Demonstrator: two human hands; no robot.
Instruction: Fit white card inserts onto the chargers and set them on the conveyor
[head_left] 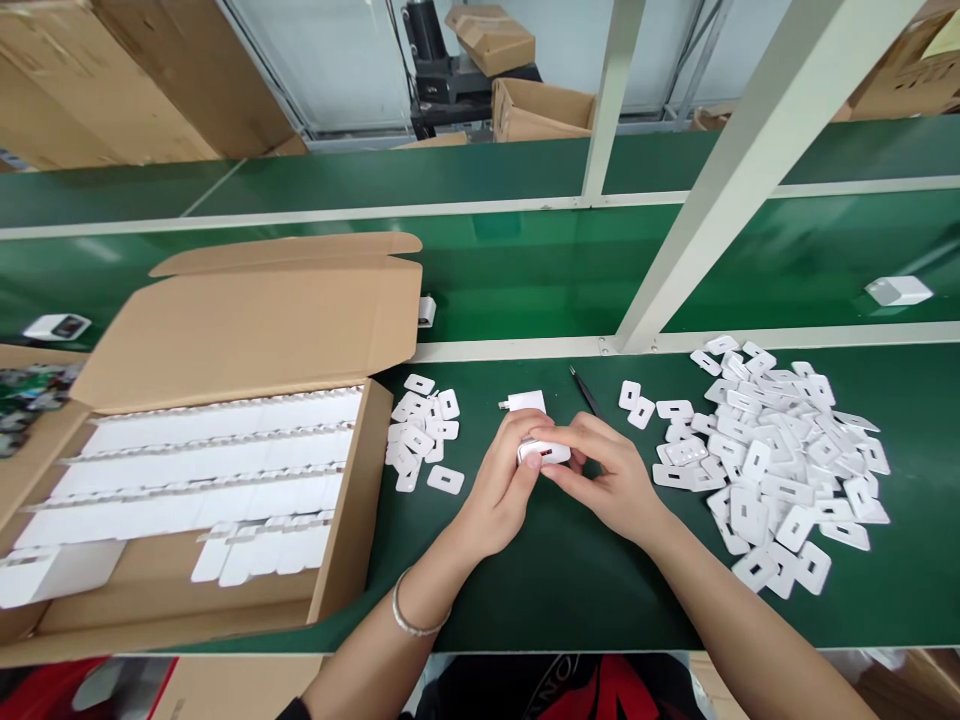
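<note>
My left hand (504, 480) and my right hand (604, 478) meet over the green table (570, 570), both closed on a small white charger (543, 453) whose end with a port faces me. A second white charger (525, 403) with metal prongs lies just behind my hands. Black tweezers (586, 392) lie to its right. A small heap of white plastic pieces (421, 432) sits left of my left hand, and a large heap of the same pieces (776, 462) spreads out right of my right hand.
An open cardboard box (247, 340) at the left holds rows of white chargers (210, 480). Behind the table runs a green conveyor (525, 270) with single white chargers (898, 290) on it. A white slanted post (750, 170) rises at the right. Cardboard cartons (540, 108) stand behind.
</note>
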